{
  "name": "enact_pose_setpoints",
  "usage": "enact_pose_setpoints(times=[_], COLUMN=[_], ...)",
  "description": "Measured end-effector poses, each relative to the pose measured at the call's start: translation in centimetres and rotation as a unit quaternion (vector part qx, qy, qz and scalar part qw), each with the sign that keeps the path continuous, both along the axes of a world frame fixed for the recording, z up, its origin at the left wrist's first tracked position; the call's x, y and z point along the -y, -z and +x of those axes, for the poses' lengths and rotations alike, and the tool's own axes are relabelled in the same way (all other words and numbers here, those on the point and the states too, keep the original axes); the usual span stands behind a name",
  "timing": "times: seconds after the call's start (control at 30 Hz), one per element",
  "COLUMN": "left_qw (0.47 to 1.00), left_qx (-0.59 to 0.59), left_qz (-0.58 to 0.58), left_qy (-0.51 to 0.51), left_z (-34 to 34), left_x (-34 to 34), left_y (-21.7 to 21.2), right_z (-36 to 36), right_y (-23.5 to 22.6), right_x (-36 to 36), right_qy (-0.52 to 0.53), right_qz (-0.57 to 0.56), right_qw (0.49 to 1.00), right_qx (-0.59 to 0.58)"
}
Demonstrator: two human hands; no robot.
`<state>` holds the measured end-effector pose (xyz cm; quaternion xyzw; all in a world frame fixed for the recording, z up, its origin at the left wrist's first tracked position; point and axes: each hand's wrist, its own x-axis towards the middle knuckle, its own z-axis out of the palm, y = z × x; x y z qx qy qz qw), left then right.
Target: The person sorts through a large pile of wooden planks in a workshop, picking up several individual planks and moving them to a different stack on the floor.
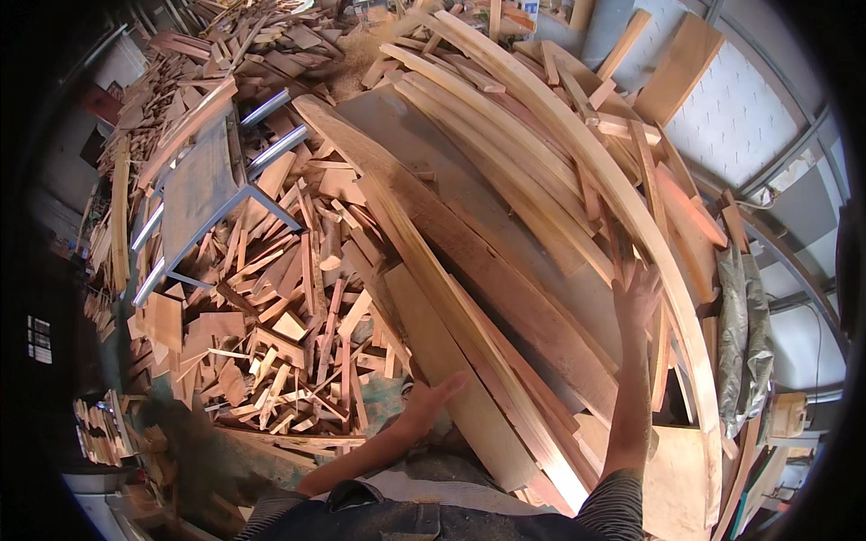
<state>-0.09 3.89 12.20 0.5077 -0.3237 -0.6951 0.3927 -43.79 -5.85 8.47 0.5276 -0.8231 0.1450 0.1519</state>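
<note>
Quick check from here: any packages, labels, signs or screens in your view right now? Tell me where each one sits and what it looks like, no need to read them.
Small panel or sign: far left edge, in the dark; a dark rectangle with pale squares, too small to tell more.
Blue-and-white scrap: top edge, behind the wood pile; possibly a label or package, mostly hidden.
Grey-green sacks: right side, beside the curved planks; slumped, crumpled, no marking visible.
No screens visible.

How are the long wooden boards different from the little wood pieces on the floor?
The long boards are far longer than the small offcuts. The boards lie side by side along one line; the offcuts lie jumbled, pointing every way. The open right hand and left hand are at the boards, well apart from the offcuts. Both are bare, light brown wood.
</note>
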Motion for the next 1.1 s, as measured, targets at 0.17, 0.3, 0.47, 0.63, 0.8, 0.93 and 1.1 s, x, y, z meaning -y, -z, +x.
enact_pose_setpoints(times=[0.17, 0.3, 0.47, 0.63, 0.8, 0.93, 1.1], left_qw=[0.991, 0.995, 0.998, 0.995, 0.994, 0.996, 0.996], left_qx=[-0.034, -0.001, 0.014, 0.034, 0.023, 0.009, 0.010], left_qz=[0.130, 0.095, 0.055, 0.052, 0.058, 0.043, 0.033], left_qy=[0.019, 0.030, 0.043, 0.073, 0.084, 0.075, 0.083], left_z=[0.2, 0.3, 0.3, 1.1, 0.9, 1.2, 1.3], left_x=[-0.4, -0.4, -0.3, -0.2, 0.2, -0.2, 0.2], left_y=[-2.1, -0.9, -0.2, 0.5, -0.6, 0.7, -0.5], right_z=[0.6, -3.7, -7.6, -5.5, -0.7, -0.7, -0.6], right_y=[-0.6, 0.5, -0.1, 1.0, 3.1, 5.6, 4.5], right_x=[0.1, -0.8, -1.6, 1.6, 5.5, 7.4, 5.0], right_qy=[-0.039, -0.065, -0.074, 0.054, -0.179, -0.073, -0.075], right_qz=[0.047, 0.091, 0.030, 0.065, 0.032, 0.004, 0.092], right_qw=[0.992, 0.975, 0.971, 0.976, 0.982, 0.996, 0.968], right_qx=[-0.109, -0.191, -0.225, -0.198, -0.058, 0.052, 0.219])
